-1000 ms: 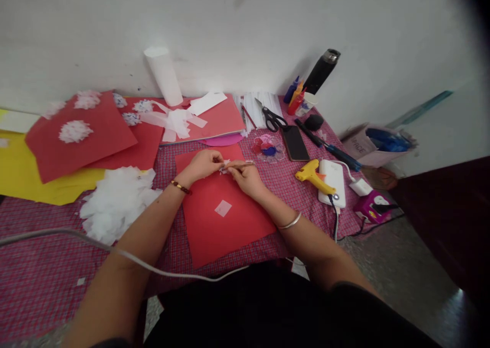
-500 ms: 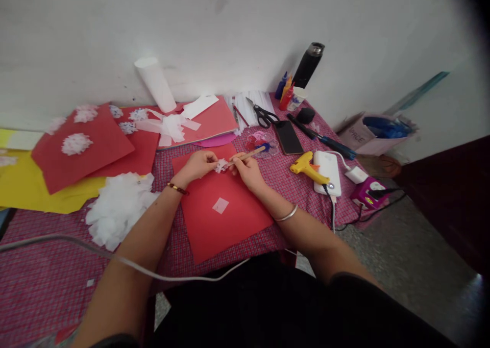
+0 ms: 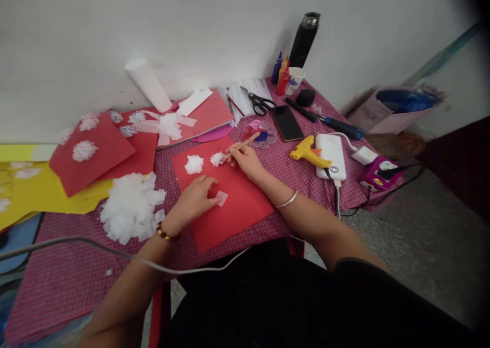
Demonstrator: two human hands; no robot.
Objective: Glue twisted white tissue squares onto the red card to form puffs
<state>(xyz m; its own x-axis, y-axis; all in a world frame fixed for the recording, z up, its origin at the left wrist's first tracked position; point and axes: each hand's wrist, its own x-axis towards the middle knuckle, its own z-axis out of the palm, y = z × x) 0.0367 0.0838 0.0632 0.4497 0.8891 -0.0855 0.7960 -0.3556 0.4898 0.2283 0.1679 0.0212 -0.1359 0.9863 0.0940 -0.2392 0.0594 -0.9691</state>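
Note:
A red paper sheet [image 3: 233, 213] lies on the table before me. My right hand [image 3: 245, 160] grips a thin wooden stick [image 3: 250, 140], its lower end at a small white paper tuft [image 3: 217, 158] on the sheet. Farther left on the same sheet sits a fuller white tuft [image 3: 194, 164]. My left hand [image 3: 195, 200] reaches over the sheet with thumb and forefinger apart. Its thumb tip is at the edge of a small white paper square [image 3: 222, 198]; whether it touches is hard to tell.
A pile of white paper squares [image 3: 132, 207] is at left, near red sheets with tufts [image 3: 92, 156]. A yellow glue gun [image 3: 310, 154] rests by a white power bank [image 3: 332, 159]. Scissors [image 3: 260, 103], a phone [image 3: 288, 123] and paint bottles [image 3: 282, 80] stand behind. A cable [image 3: 126, 253] crosses in front.
My left hand has left the tuft and come down toward the paper square, fingers parting. The fuller tuft is now uncovered. My right hand still holds the stick at the small tuft.

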